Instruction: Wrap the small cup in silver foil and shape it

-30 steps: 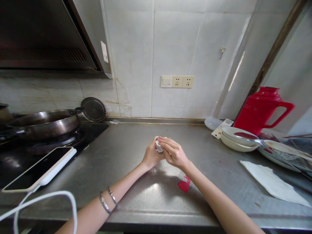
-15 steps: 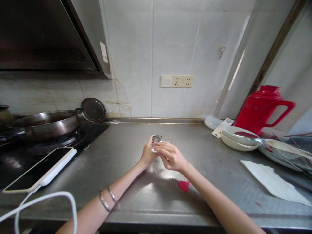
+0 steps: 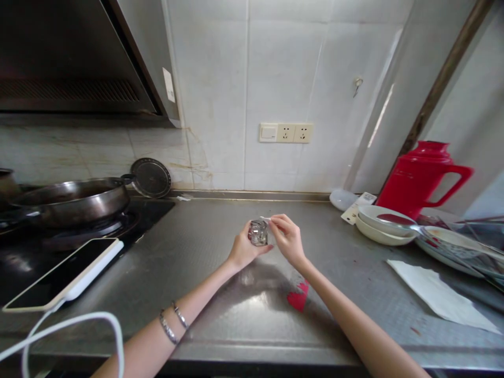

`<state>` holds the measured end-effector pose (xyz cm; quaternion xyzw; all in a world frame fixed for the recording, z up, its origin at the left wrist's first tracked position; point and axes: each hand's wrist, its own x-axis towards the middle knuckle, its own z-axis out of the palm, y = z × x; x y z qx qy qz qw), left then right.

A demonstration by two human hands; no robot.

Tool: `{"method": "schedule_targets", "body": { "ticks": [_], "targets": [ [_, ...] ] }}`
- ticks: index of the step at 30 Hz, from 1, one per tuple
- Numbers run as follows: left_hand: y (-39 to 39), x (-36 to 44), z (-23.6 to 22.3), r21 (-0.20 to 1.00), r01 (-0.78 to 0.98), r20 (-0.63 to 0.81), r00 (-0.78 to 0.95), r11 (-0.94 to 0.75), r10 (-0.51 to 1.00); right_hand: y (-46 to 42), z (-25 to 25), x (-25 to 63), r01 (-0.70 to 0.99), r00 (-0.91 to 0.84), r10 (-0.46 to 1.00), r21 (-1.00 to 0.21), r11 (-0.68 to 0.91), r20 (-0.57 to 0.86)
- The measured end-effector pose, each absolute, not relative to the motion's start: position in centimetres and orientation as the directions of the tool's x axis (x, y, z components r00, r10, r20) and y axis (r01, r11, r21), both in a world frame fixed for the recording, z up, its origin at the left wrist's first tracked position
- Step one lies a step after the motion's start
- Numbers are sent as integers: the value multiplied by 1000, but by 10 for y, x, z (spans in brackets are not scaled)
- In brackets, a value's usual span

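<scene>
Holds a small clear thing (image 3: 259, 237) in the left hand (image 3: 241, 252), with a curved grip around the left and near sides. Looks like glass, but cannot tell for sure. Seems to be lifted over the middle of the tabletop (image 3: 197, 226), well apart from the pan (image 3: 90, 205) on the left and the bowls (image 3: 381, 236) on the right. Pinches a little white scrap (image 3: 265, 218) in the right hand (image 3: 287, 233), close beside the far right edge of the clear thing. Might be paper, but too small to tell.

Could slip out of the left hand because of a loose or wet grip. Could then crack on the hard metal tabletop below. Could also tip over from too hard a push by the right hand, with just one hand wrapped around the clear thing. Could tear the white scrap by pulling or rubbing roughly, or drop the scrap by pinching too softly. Could brush against the red scrap (image 3: 298, 300) on the near part of the tabletop with a low swing of the right arm (image 3: 338, 304). Could snag the white cable (image 3: 94, 316) at the near left with the left arm (image 3: 197, 304), and tug the phone (image 3: 59, 273) out of place.
</scene>
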<state>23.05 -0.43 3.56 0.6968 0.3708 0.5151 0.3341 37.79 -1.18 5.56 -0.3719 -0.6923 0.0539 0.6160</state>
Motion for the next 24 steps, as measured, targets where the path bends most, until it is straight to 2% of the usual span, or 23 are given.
{"method": "schedule_targets", "body": {
  "ticks": [9,16,24],
  "targets": [
    [-1,230,31,838,217,475,162,-501,865,-21,59,377,455,-84,493,-406,792,866],
    [1,229,26,834,246,465,166,-493,870,-24,63,379,449,-126,477,-379,809,870],
    [1,228,32,846,221,443,214,-485,871,-17,63,383,518,45,436,-394,759,899]
  ]
}}
